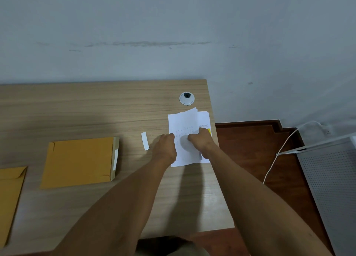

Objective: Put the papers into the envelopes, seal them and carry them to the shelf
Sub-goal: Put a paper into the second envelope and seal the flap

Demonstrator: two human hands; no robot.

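The stack of white papers [185, 124] lies near the right edge of the wooden desk [77, 111], just below the round cable grommet [186, 98]. Both hands are on it: the left hand [166, 147] at its left edge, the right hand [201, 140] on top, fingers curled. The fingertips are hidden, so I cannot tell if they grip the sheets. One manila envelope [79, 161] lies well apart to the left; a second envelope [10, 198] is cut off by the frame. A small white strip [145, 140] lies between envelope and papers.

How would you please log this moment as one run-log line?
stage: gathering papers | both hands on paper stack at desk's right edge | envelopes unfilled, left | peeled strip beside stack
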